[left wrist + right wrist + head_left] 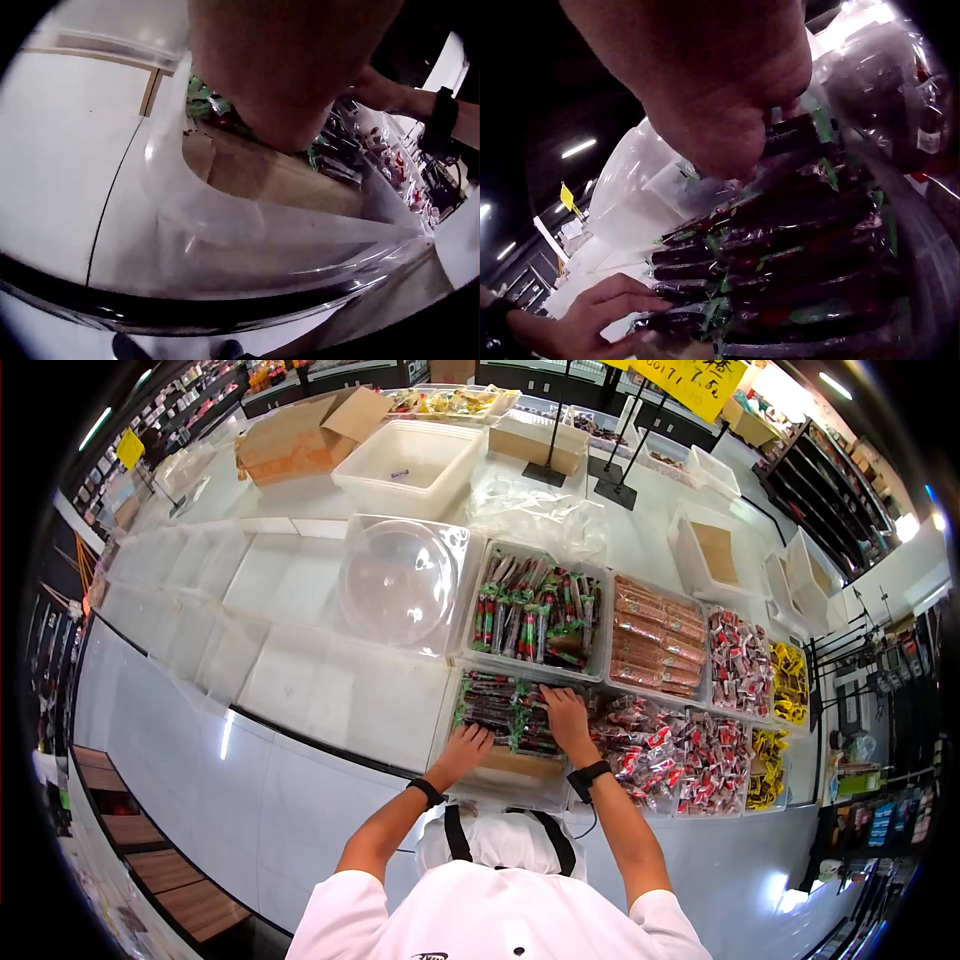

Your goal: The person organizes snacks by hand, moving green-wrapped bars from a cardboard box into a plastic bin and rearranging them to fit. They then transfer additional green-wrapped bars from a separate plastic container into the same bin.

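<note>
Long dark packets with green ends lie in rows in a clear bin in front of the person. At the left ends of the rows, the left hand has its thumb and fingers about the end of a dark packet, seen in the right wrist view. The right hand is over the right part of the same bin, its fingers curled at another dark packet. Bare brown cardboard shows at the bin's near side. The palms hide part of both grips in the wrist views.
Behind stands a bin of similar packets, beside one of orange packets. Red-and-white packets fill bins to the right. A round clear lid, white tub and open carton are farther back.
</note>
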{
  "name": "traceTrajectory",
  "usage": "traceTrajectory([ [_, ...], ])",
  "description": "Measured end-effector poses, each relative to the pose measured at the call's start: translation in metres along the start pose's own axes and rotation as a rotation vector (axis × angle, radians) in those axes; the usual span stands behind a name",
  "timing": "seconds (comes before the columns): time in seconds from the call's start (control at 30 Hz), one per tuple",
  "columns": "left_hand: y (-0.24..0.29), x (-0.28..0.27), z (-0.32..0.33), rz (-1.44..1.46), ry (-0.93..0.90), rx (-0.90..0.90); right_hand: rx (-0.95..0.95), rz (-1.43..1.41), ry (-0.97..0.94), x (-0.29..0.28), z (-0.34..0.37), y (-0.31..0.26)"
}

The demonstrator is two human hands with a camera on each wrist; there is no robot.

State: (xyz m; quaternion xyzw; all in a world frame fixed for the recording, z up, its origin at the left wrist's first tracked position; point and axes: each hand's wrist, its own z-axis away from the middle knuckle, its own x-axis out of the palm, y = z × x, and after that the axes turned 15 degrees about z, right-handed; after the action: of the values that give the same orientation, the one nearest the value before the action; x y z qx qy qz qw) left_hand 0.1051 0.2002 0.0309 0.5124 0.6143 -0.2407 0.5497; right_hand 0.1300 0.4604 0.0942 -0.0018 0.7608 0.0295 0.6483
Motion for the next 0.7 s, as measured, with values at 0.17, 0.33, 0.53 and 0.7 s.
traceTrajectory([
  [0.17,0.004,-0.002,0.005,0.03,-0.088,0.003,-0.113,-0.081,0.037,-0.005,-0.017,-0.035],
  [0.33,0.006,-0.018,-0.007,0.05,-0.009,0.009,-0.223,-0.218,0.077,-0.001,-0.039,-0.076],
  [0.53,-0.004,-0.018,-0.01,-0.017,-0.005,-0.116,-0.175,-0.177,0.091,0.018,-0.045,-0.082],
  [0.7,-0.007,-0.005,0.015,0.066,0.008,-0.161,-0.201,-0.197,0.089,0.017,-0.035,-0.075],
])
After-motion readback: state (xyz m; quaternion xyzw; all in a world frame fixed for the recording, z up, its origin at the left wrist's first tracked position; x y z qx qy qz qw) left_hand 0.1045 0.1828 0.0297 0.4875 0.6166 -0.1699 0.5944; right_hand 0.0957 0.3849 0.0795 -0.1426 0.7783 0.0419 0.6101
